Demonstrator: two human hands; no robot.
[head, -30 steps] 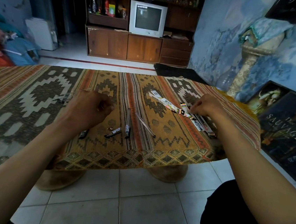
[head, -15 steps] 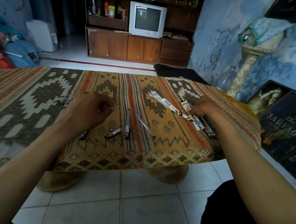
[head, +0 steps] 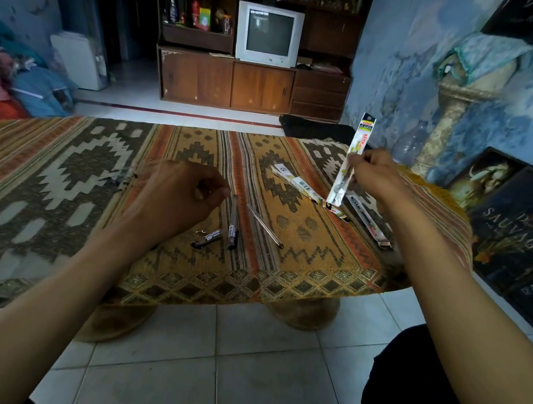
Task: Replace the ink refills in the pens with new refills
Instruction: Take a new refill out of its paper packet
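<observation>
Two hands over the patterned table (head: 65, 161). Right hand (head: 376, 177), far right, pinches a refill packet (head: 351, 164) lifted clear of the cloth, near-upright. Left hand (head: 173, 198) curled at centre; can't tell if it holds anything. More packets (head: 303, 186) lie flat under the raised one. Pen barrel (head: 233, 221), loose refill (head: 264, 224) and small pen part (head: 207, 238) lie near centre.

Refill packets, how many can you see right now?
3. One refill packet is held up by the right hand; one lies on the cloth, another beside the right forearm. More may be hidden.
</observation>
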